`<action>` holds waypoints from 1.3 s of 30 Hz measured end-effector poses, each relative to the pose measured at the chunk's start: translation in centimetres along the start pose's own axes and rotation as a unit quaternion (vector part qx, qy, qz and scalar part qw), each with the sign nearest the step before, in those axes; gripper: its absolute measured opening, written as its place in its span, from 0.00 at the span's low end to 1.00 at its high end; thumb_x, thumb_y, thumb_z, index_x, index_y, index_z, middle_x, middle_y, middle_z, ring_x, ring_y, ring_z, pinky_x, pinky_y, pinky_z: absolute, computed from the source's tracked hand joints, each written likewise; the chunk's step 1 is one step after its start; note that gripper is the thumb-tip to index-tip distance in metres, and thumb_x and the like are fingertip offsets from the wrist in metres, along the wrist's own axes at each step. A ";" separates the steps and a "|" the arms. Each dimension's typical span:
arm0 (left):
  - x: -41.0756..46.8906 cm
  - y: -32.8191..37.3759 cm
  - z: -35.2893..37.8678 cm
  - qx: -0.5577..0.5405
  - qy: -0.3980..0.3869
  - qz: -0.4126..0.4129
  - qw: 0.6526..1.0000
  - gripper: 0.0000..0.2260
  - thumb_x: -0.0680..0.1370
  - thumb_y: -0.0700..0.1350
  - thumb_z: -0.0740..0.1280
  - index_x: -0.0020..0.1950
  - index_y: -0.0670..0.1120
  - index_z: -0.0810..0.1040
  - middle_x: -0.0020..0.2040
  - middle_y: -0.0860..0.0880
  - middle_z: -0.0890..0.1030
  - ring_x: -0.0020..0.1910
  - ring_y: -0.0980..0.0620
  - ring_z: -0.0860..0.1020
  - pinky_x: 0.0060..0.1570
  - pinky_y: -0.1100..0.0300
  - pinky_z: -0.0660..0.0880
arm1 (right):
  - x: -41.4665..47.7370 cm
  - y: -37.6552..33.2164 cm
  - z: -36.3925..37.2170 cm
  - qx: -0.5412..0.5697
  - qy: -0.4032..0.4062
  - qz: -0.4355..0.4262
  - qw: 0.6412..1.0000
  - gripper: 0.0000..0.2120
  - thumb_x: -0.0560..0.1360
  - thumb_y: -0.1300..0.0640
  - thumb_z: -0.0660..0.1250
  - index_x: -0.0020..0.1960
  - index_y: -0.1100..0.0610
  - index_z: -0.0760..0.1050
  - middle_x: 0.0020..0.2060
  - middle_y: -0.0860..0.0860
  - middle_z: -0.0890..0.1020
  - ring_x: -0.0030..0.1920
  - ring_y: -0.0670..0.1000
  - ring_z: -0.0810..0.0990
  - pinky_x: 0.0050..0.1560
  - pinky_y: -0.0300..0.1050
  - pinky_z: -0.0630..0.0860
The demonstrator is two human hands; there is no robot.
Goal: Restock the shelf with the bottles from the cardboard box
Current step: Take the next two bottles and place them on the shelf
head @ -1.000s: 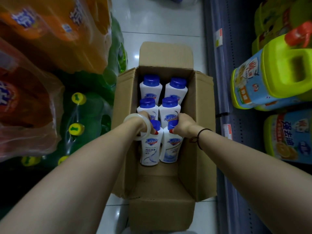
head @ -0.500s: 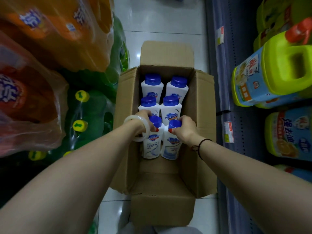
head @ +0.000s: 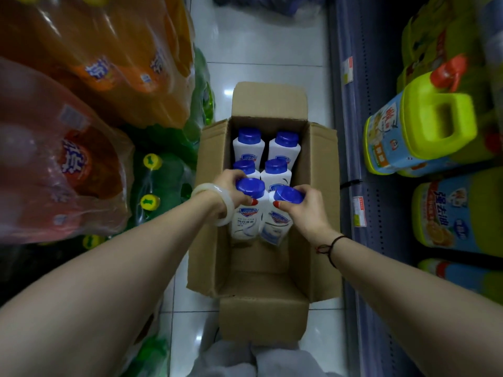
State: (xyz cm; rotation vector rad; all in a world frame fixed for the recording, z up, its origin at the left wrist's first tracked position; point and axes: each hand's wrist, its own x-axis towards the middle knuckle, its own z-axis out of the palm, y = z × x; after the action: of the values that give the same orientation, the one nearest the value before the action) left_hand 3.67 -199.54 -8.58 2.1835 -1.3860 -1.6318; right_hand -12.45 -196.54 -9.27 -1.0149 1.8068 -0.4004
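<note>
Two hands (head: 231, 190) (head: 304, 210) gripping blue-capped bottles (head: 249, 210), labels unreadable.

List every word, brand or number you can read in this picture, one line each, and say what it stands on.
"强去油": lower blue and green jug on the shelf.
Upper jug: large characters, too blurred to read.
White bottles in the cardboard box: shield logo and small print, unreadable.
Shelf price tags: too small.
Orange drink packs: characters blurred.
</note>
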 end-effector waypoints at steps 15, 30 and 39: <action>-10.6 9.9 -8.2 -0.089 -0.005 0.071 0.993 0.26 0.65 0.40 0.77 0.62 0.40 0.75 0.56 0.43 0.81 0.54 0.48 0.78 0.51 0.56 0.76 | -6.6 -12.8 -9.5 0.063 0.025 -0.089 0.994 0.19 0.65 0.60 0.77 0.53 0.63 0.79 0.46 0.56 0.83 0.44 0.50 0.81 0.42 0.39 0.77; -28.6 26.2 -21.8 -0.004 0.005 0.197 0.980 0.14 0.68 0.37 0.74 0.52 0.41 0.79 0.48 0.44 0.81 0.48 0.47 0.78 0.47 0.57 0.75 | -18.9 -29.3 -23.5 -0.032 -0.003 -0.213 0.977 0.19 0.59 0.52 0.77 0.45 0.61 0.81 0.43 0.60 0.84 0.43 0.55 0.83 0.47 0.54 0.79; -40.3 35.9 -29.1 0.020 0.017 0.256 0.966 0.12 0.68 0.38 0.74 0.50 0.44 0.79 0.43 0.47 0.82 0.38 0.58 0.80 0.40 0.65 0.75 | -28.8 -41.5 -33.6 -0.049 -0.053 -0.269 0.961 0.13 0.63 0.54 0.77 0.44 0.60 0.82 0.40 0.60 0.85 0.38 0.49 0.80 0.43 0.47 0.76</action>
State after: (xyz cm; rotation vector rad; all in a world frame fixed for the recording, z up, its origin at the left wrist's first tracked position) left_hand 4.49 -205.06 52.50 1.6563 -1.7914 -1.3737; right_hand -17.98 -204.21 50.62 -1.5705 1.4483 -0.5758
